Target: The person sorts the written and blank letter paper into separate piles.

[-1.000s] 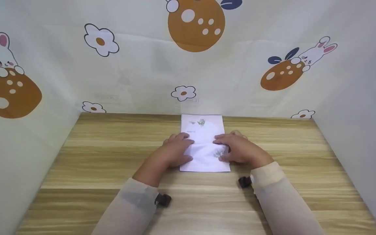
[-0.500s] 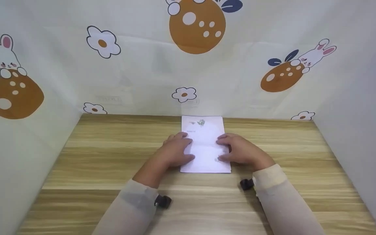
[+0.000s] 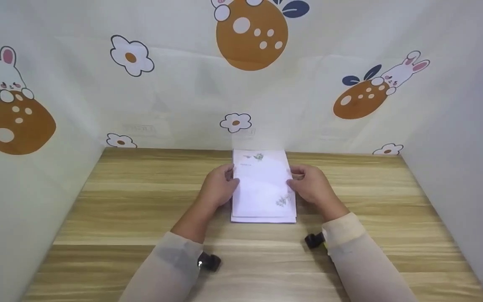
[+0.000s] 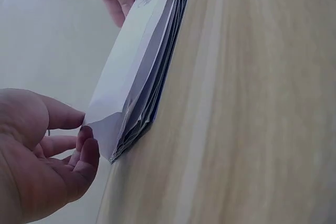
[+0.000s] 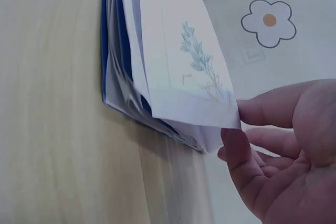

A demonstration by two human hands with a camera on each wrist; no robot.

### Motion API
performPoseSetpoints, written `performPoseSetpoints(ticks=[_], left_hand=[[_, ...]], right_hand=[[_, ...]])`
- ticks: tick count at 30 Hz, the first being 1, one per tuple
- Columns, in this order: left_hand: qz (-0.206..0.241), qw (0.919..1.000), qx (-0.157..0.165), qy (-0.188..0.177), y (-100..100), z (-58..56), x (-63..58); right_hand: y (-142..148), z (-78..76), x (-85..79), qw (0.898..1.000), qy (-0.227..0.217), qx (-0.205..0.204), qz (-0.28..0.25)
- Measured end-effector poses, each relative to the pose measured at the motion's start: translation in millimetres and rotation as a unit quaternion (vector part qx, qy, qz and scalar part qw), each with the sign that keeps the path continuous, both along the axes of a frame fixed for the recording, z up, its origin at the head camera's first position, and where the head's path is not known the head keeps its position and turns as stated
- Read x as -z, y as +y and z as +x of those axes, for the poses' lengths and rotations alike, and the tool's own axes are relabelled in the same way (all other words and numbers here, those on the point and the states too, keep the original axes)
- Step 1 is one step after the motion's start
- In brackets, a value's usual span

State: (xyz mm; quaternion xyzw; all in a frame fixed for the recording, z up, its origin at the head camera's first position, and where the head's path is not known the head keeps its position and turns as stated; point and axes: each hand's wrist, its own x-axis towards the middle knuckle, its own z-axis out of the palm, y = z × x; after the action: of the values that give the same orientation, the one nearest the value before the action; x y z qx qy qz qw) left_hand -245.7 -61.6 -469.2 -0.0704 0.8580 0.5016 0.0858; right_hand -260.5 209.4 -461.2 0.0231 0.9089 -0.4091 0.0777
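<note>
A white paper piece (image 3: 262, 188) printed with green plants lies topmost on a stack of layered papers (image 3: 262, 219) with dark blue edges. My left hand (image 3: 217, 186) pinches its left edge between thumb and fingers. On the opposite side, my right hand (image 3: 313, 186) pinches the right edge. In the right wrist view the printed paper (image 5: 184, 51) stands a little apart from the layers below, its side edge raised at the fingertips. Both hands grip it about midway along its length. Whether it is an envelope or a folded sheet, I cannot tell.
The stack sits on a wood-grain table (image 3: 141, 209), near its back edge. A pale cloth backdrop (image 3: 183, 92) printed with rabbits, fruit and flowers encloses the back and both sides. Small black cameras (image 3: 210, 261) are strapped at the wrists.
My hands have drawn outward from the paper's top face to its side edges, and now pinch them. The top paper has shifted slightly up, showing the layers beneath at the near end.
</note>
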Motion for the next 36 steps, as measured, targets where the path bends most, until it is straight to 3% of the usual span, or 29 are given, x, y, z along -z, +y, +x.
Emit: performPoseSetpoints(ticks=[8, 19, 24, 36], left_hand=[[0.047, 0.9984, -0.031, -0.01, -1.1, -1.1, 2.5], [0.077, 0.9965, -0.033, -0.001, -13.4, 2.3, -0.2], [0.074, 0.9966, -0.036, 0.0, -35.0, 7.7, -0.1], [0.065, 0.9963, -0.055, 0.008, -101.9, 16.3, -4.2]], right_hand=[[1.7, 1.4, -4.8, 0.999, 0.023, 0.033, -0.031], [-8.4, 3.8, -5.8, 0.997, 0.028, 0.049, -0.058], [-31.7, 7.1, -4.2, 0.994, 0.012, 0.05, -0.101], [-99.5, 7.8, -6.1, 0.989, 0.011, 0.024, -0.142]])
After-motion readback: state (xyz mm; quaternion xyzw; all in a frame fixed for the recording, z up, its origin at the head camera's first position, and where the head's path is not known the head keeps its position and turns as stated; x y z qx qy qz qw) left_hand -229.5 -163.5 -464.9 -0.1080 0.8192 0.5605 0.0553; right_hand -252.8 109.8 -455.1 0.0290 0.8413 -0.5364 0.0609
